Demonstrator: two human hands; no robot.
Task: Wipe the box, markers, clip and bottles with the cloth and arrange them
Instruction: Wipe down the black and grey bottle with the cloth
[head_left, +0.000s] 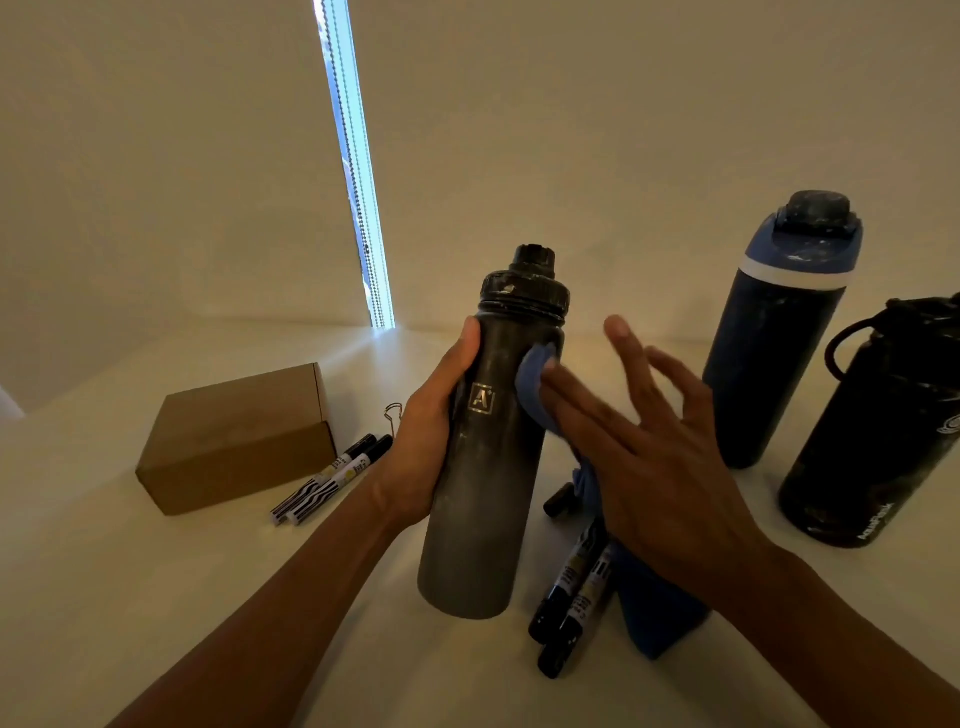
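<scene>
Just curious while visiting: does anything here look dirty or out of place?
Whitish smears mark the grey bottle and the blue-lidded bottle. Loose markers lie scattered by the cloth, unlike two markers laid neatly beside the box.

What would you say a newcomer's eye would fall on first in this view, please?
Most likely the dark grey bottle at the centre, gripped by the left hand while the right hand presses a blue cloth against its side with straight fingers. Next come the blue-capped bottle and the black bottle standing at the right, and the bright strip of light at the back.
</scene>
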